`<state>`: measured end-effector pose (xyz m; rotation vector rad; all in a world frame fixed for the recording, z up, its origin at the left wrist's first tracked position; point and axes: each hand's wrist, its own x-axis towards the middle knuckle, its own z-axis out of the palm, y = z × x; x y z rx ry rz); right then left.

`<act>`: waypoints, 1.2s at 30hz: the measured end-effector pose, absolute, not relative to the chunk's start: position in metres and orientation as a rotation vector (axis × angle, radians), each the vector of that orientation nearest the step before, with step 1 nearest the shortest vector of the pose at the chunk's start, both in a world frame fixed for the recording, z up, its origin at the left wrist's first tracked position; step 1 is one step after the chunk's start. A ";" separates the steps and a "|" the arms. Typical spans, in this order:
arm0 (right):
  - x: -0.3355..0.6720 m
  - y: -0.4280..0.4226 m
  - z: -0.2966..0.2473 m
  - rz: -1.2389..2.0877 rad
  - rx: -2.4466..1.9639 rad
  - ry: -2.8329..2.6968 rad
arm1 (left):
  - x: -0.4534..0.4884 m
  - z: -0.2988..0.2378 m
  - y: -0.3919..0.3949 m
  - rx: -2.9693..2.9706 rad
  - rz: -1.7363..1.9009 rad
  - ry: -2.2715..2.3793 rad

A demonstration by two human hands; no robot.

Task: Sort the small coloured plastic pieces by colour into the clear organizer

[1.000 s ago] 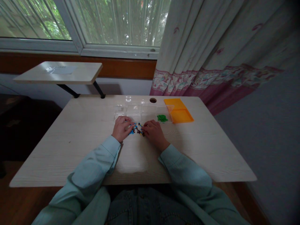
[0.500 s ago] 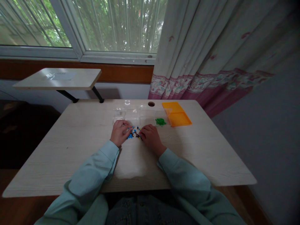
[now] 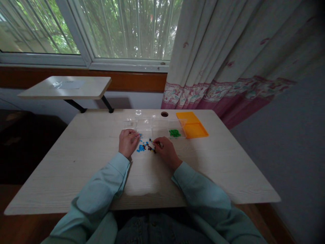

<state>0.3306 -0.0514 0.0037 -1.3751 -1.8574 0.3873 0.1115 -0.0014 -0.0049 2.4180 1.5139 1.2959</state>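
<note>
My left hand [image 3: 127, 143] is closed in a pinch at the front left of a clear compartment box [image 3: 159, 128], with a small blue piece [image 3: 140, 135] at its fingertips. Small blue pieces [image 3: 141, 148] lie loose on the table between my hands, mixed with dark brown and a few yellow ones. On their right side, my right hand [image 3: 165, 149] is also pinched shut, its fingertips close to the dark pieces [image 3: 149, 148]. Whatever it holds is too small to make out. Green pieces [image 3: 174, 133] fill part of the box's front right compartment.
Two orange trays or lids [image 3: 193, 124] lie to the right of the box on the pale table [image 3: 215, 169]. Behind the box is a round cable hole [image 3: 164, 114]. A raised shelf [image 3: 88, 87] stands at the back left, and a curtain [image 3: 193, 91] hangs behind.
My left hand has lifted off the blue pieces and drawn slightly back toward the box with one piece. My right hand has shifted a little to the right, uncovering more of the pile.
</note>
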 end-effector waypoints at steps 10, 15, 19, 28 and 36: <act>0.332 -0.049 0.000 0.416 -1.248 -1.823 | 0.112 -0.003 -0.004 2.424 1.159 1.613; 0.332 -0.050 0.003 0.379 -1.232 -1.807 | 0.116 0.003 -0.010 2.458 1.208 1.385; 0.331 -0.050 0.005 0.312 -1.154 -1.864 | 0.123 0.006 -0.016 2.542 1.147 1.136; 0.325 -0.050 -0.001 0.218 -1.065 -1.952 | 0.128 0.007 -0.018 2.558 1.092 0.983; 0.321 -0.052 -0.001 0.207 -1.039 -1.993 | 0.128 0.009 -0.019 2.555 1.110 0.930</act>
